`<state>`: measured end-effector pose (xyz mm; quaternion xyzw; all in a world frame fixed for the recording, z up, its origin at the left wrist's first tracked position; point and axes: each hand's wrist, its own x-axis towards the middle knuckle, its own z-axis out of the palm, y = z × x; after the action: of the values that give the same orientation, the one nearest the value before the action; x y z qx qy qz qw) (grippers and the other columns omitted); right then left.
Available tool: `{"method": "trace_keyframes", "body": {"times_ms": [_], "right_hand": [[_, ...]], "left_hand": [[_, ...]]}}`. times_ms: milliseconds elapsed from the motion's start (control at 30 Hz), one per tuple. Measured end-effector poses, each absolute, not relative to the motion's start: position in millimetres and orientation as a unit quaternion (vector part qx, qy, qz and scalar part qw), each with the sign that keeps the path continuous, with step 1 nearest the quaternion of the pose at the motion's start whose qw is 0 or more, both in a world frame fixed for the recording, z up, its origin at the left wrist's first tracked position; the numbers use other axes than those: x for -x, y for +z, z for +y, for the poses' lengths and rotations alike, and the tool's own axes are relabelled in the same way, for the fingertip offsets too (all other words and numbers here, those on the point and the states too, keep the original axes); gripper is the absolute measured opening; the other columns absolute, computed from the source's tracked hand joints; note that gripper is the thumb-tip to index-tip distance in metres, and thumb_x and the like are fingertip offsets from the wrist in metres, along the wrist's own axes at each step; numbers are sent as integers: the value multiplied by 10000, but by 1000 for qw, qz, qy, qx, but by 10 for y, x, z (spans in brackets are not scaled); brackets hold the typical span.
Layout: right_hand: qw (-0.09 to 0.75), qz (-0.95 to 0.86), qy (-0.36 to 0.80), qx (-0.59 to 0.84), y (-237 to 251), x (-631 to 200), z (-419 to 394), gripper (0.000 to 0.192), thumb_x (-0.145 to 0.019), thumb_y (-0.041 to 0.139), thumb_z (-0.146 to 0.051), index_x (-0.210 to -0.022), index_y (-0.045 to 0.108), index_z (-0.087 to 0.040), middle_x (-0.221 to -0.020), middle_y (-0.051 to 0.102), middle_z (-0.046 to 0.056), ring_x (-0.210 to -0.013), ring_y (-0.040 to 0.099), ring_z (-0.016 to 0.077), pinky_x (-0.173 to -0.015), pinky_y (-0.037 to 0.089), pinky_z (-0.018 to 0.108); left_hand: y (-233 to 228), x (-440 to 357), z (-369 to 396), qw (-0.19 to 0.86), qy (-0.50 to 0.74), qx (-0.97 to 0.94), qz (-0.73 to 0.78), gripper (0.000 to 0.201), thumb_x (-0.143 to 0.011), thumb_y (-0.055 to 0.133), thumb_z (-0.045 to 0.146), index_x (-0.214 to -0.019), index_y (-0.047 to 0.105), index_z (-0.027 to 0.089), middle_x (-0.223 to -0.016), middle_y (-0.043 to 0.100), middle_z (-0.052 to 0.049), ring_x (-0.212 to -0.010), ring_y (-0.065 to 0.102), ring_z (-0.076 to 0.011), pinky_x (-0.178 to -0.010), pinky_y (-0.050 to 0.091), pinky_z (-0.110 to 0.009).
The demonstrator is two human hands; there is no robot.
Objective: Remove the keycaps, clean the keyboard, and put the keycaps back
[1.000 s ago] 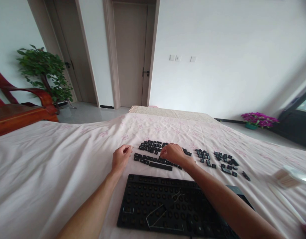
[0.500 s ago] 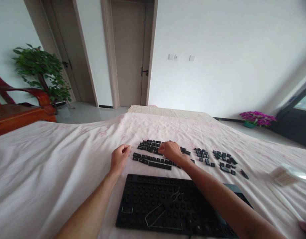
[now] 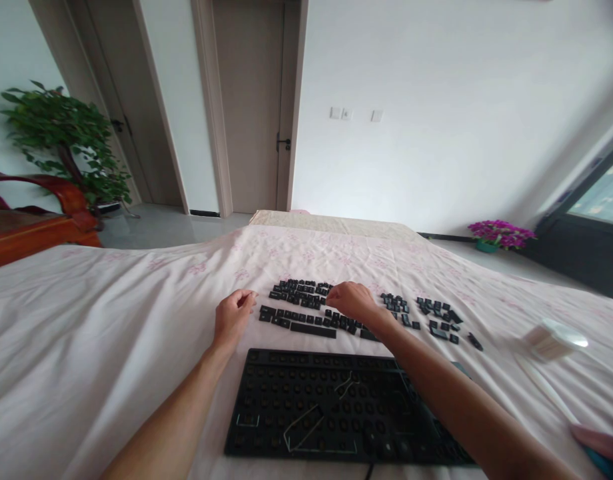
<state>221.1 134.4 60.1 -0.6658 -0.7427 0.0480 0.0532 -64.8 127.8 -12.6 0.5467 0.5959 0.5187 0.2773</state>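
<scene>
My left hand [image 3: 232, 317] is closed, thumb and finger pinched together, just left of the loose black keycaps [image 3: 295, 301]. Whatever it may pinch is too small to name. Above the middle of the keycap rows is my right hand [image 3: 354, 303], bent down with fingers together; its fingertips, and anything in them, are hidden. A long spacebar keycap [image 3: 313, 330] lies along the near row. Close to me rests a black keyboard [image 3: 306, 400] with its keycaps off and thin wires lying on it; my right forearm covers its right part.
More keycaps [image 3: 439, 313] lie in groups to the right. Beyond them are a clear round tub of thin sticks [image 3: 556, 340] and a white-handled brush [image 3: 546, 390]. A pink floral cloth [image 3: 136, 313] covers the surface in folds. A wooden chair [image 3: 61, 207] stands at left.
The camera view has shifted a little rightward. My right hand has moved slightly right over the keycaps, uncovering some of them. My left hand keeps its pinch beside the rows.
</scene>
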Motion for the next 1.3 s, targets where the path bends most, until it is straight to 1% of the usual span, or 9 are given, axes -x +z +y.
{"method": "trace_keyframes", "body": {"times_ms": [133,200,300,500,700,833,967,1100,1300], "right_hand": [[25,-743,46,667,595,-2240,1262,197,-760,624,-382,-863,779,-320,-876,747,28,-938,646,236,-819,424,307],[21,-744,50,666,584,-2248,1241,185,-743,641,-362,-864,778,-328,-880,749,15,-944,646,228,-824,426,301],[33,-743,64,665,553,-2262,1240,184,-718,665,-318,-866,774,-330,-881,751,-12,-922,656,210,-790,429,277],[44,-740,88,665,501,-2286,1280,151,-703,683,-320,-826,770,-319,-800,743,-28,-801,667,176,-688,425,242],[84,-727,58,679,469,-2274,1357,169,-722,675,-312,-860,772,-324,-832,742,-11,-842,654,182,-710,417,249],[80,-728,57,679,464,-2233,1381,154,-705,698,-312,-836,778,-319,-812,741,0,-849,653,197,-732,416,262],[79,-727,62,679,463,-2241,1367,167,-718,696,-317,-865,775,-321,-822,740,-7,-867,652,193,-758,417,261],[82,-725,71,680,450,-2283,1348,179,-738,683,-336,-894,769,-320,-830,739,-15,-856,654,183,-756,423,255],[99,-727,70,676,494,-2307,1326,169,-772,652,-354,-890,768,-320,-830,741,-14,-847,657,187,-748,428,259]], "left_hand": [[-143,651,1286,285,522,-539,596,327,-781,571,491,-833,695,193,-715,716,-23,-638,675,-186,-620,483,-254],[-145,650,1287,282,523,-540,596,333,-779,570,496,-830,698,193,-710,716,-24,-638,676,-188,-620,484,-256],[-142,647,1282,270,522,-545,598,331,-778,571,501,-821,701,199,-720,722,-24,-644,674,-187,-628,480,-256],[-130,647,1272,267,519,-545,602,331,-781,564,500,-821,702,202,-728,723,-25,-656,671,-188,-626,474,-252],[-128,643,1273,267,515,-545,605,337,-781,564,504,-825,700,199,-730,722,-28,-654,667,-186,-625,474,-252],[-129,641,1272,263,514,-546,607,335,-781,560,499,-828,703,200,-730,726,-26,-654,666,-185,-629,471,-254],[-123,641,1267,263,513,-547,608,339,-776,559,495,-830,707,195,-733,726,-29,-658,664,-186,-625,470,-252],[-123,640,1270,270,514,-545,606,353,-773,560,498,-845,706,184,-732,723,-33,-641,659,-182,-618,473,-253],[-121,641,1279,275,512,-543,607,352,-778,567,498,-853,701,181,-743,723,-38,-658,665,-186,-634,481,-259]]}}
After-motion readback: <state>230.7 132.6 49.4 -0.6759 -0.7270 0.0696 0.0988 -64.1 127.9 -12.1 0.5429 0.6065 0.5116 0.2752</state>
